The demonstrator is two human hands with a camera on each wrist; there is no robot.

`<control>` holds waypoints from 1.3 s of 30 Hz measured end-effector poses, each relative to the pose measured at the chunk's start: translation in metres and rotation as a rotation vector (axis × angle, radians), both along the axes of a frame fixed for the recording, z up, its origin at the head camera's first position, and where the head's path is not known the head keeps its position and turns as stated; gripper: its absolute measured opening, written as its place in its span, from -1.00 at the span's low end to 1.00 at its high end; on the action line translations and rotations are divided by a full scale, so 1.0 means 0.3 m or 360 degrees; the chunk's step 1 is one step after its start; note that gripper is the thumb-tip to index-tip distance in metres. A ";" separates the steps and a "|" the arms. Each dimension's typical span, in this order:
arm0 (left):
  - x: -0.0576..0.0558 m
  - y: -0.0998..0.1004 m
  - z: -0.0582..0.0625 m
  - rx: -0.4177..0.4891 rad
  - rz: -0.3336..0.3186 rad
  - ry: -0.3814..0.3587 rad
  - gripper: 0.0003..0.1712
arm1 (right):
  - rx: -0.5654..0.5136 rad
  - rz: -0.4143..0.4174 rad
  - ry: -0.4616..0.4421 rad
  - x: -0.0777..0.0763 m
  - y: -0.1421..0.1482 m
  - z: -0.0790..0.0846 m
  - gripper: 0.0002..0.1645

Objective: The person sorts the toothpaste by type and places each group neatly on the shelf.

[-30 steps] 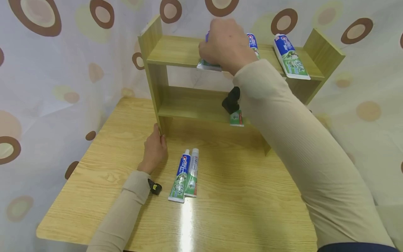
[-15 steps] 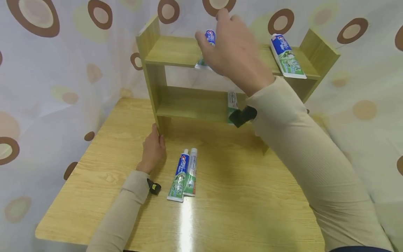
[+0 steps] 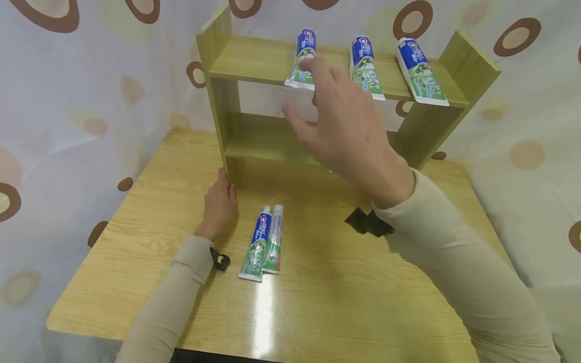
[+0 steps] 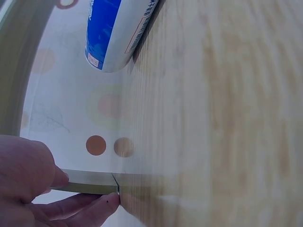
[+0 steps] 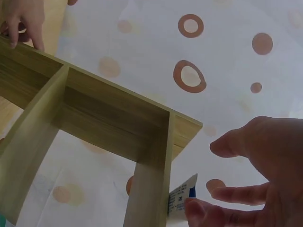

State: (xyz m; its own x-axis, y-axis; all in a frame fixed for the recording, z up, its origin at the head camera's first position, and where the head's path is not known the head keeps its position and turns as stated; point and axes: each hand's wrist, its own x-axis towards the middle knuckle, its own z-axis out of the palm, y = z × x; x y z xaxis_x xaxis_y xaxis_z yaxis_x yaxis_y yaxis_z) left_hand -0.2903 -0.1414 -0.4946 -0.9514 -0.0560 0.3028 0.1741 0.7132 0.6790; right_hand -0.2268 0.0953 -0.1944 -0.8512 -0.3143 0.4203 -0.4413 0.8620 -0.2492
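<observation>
A wooden two-tier shelf [image 3: 218, 111] stands on the table. My left hand [image 3: 219, 204] grips the lower end of its left side panel, thumb and fingers on either side of the edge in the left wrist view. My right hand [image 3: 351, 126] is held in front of the shelf, thumb and fingers spread with nothing between them. Behind its fingertips, a blue-and-green toothpaste tube [image 3: 306, 44] lies on the top tier. A second toothpaste tube [image 3: 362, 53] and a third tube [image 3: 418, 70] lie farther right, bottom ends at the front edge. My right hand hides much of the lower tier.
Two more tubes lie side by side on the table [image 3: 336, 302], right of my left forearm: a blue-and-green toothpaste tube [image 3: 257, 244] and a silver-and-green tube [image 3: 274, 239]. A patterned cloth [image 3: 59, 126] hangs behind the shelf and along the sides.
My right hand has let go of the left tube on the top tier and drawn back, down towards me, its fingers spreading. The left hand keeps its grip on the shelf.
</observation>
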 end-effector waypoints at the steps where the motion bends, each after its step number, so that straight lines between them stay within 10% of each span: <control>1: 0.002 0.002 0.006 -0.0003 0.0002 -0.0028 -0.55 | -0.0001 0.0018 0.0014 0.006 0.001 -0.015 -0.25; 8: -0.013 0.002 -0.026 -0.0023 0.0026 -0.0114 -0.55 | 0.0038 0.0101 0.0007 0.022 0.013 -0.128 -0.34; 39: 0.001 0.016 0.020 -0.0025 0.0027 -0.0061 -0.51 | 0.0126 0.0077 -0.0838 0.015 -0.036 -0.761 -0.22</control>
